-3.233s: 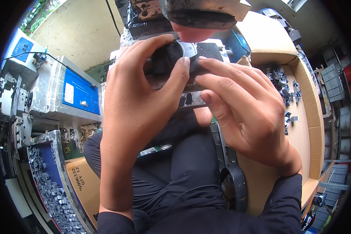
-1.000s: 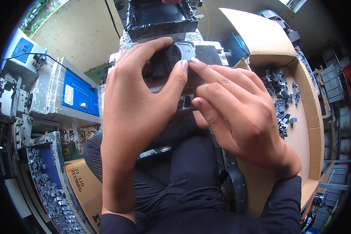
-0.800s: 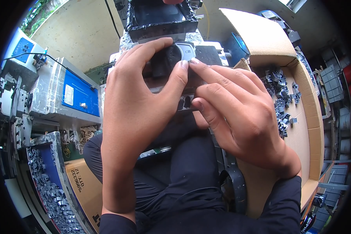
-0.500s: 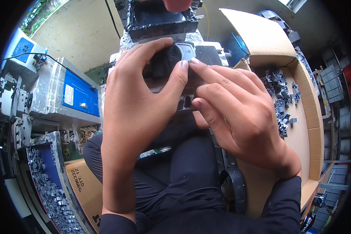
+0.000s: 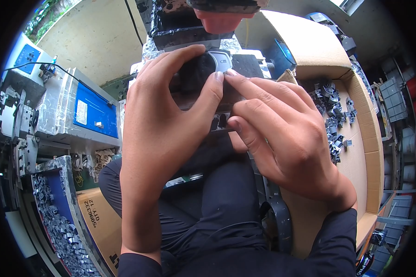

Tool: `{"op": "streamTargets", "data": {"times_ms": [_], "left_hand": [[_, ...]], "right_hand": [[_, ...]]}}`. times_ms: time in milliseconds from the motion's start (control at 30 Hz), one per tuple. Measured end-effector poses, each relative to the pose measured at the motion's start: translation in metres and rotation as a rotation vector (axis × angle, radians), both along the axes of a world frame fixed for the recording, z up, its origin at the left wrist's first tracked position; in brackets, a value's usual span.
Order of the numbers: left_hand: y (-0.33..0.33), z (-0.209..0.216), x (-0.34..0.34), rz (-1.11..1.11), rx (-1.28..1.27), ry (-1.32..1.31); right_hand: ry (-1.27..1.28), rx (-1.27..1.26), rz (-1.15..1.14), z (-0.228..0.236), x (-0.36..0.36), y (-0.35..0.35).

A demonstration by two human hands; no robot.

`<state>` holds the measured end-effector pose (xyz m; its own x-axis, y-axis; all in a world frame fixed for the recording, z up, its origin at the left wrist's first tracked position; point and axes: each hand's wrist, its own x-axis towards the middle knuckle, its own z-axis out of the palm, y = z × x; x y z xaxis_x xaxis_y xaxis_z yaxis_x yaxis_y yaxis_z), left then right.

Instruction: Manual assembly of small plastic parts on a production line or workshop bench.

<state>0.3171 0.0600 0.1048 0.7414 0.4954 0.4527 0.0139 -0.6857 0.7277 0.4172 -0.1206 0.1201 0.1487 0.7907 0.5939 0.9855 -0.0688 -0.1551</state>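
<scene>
- Left hand and right hand both pinched narrow on small grey curved part, seated on dark fixture block.
- Red pad hung just above block.
- Cardboard box of grey parts right of block.

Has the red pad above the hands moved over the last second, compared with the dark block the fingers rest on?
Yes. The red pad has come down toward the dark block, which stays put under the left hand and right hand.

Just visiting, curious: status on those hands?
Left hand and right hand pinching small grey part on black fixture. Red pad overhead.
</scene>
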Motion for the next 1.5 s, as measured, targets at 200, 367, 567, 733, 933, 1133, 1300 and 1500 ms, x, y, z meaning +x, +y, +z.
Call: {"op": "streamTargets", "data": {"times_ms": [200, 367, 567, 733, 933, 1133, 1300, 1500], "left_hand": [[0.000, 0.000, 0.000, 0.003, 0.026, -0.004], [0.000, -0.002, 0.000, -0.005, 0.011, -0.020], [0.000, -0.003, 0.001, -0.015, 0.012, -0.042], [0.000, -0.003, 0.002, -0.055, -0.069, -0.052], [0.002, -0.003, 0.004, -0.043, -0.017, -0.050], [0.003, -0.001, -0.001, -0.037, 0.035, 0.040], [0.009, -0.004, -0.001, -0.061, 0.236, 0.013], [0.006, -0.008, -0.001, -0.053, 0.161, 0.024]], "right_hand": [[-0.002, 0.003, -0.001, -0.001, 0.000, 0.000], [-0.005, 0.003, -0.004, -0.001, 0.000, 0.000], [-0.004, -0.007, -0.002, 0.000, 0.000, 0.000], [0.001, -0.010, -0.005, 0.000, 0.000, 0.000], [0.003, -0.015, -0.006, 0.000, 0.000, -0.001], [-0.011, -0.011, -0.007, 0.000, 0.000, 0.000], [0.056, 0.039, 0.023, -0.001, 0.008, -0.001], [0.110, 0.109, -0.019, -0.009, 0.024, 0.002]]}}
